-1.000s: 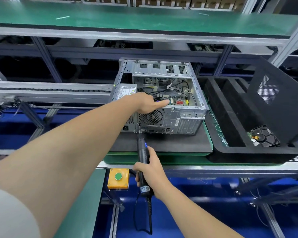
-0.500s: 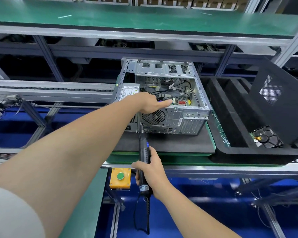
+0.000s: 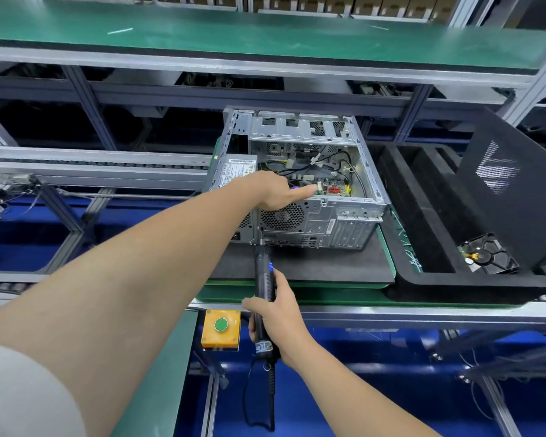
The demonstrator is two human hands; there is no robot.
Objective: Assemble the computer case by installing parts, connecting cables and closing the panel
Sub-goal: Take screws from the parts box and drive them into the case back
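Centrally, perforated metal case (image 3: 344, 222), open-sided; right hand (image 3: 276, 316) gripping cylindrical black screwdriver (image 3: 264, 279)

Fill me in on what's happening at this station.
A person is working on an open computer case lying on a black mat on the line. The left hand reaches inside, index finger pointing at the board's connectors. The right hand grips an electric screwdriver, its tip at the case's rear face beside the fan grille. The side panel is not yet on; it leans in the foam tray to the right.
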